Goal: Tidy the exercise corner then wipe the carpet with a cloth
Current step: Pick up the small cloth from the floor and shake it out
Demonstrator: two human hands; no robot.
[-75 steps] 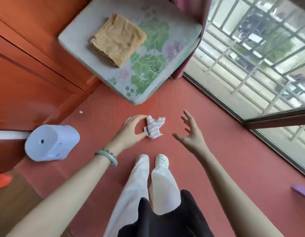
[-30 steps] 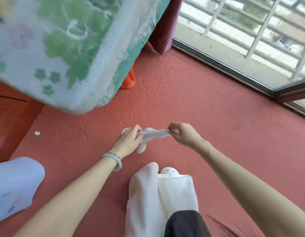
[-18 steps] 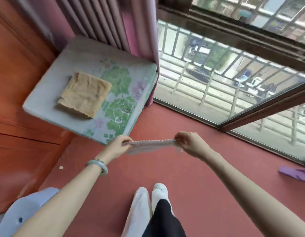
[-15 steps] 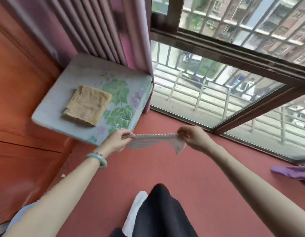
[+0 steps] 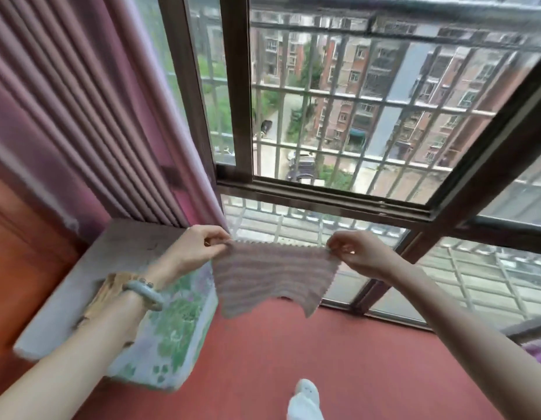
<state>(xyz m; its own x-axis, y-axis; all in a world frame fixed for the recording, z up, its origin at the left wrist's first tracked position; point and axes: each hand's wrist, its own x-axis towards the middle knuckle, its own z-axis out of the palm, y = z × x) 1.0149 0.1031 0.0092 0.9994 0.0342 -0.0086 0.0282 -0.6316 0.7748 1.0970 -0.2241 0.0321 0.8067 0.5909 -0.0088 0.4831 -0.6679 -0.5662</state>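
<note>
Cloth (image 5: 272, 277), pale, striped: held spread in the air before the window (image 5: 338, 116), top edge stretched level from side to side, lower edge hanging free and well above the red carpet (image 5: 338, 359). Grip: left hand (image 5: 199, 250) pinches the top left corner, right hand (image 5: 360, 256) pinches the top right, each closed tight on the fabric, neither nearer the floor. Judgement: wiping calls for lowering it straight down, clear of the floral-topped table (image 5: 172, 328) just to its left.
</note>
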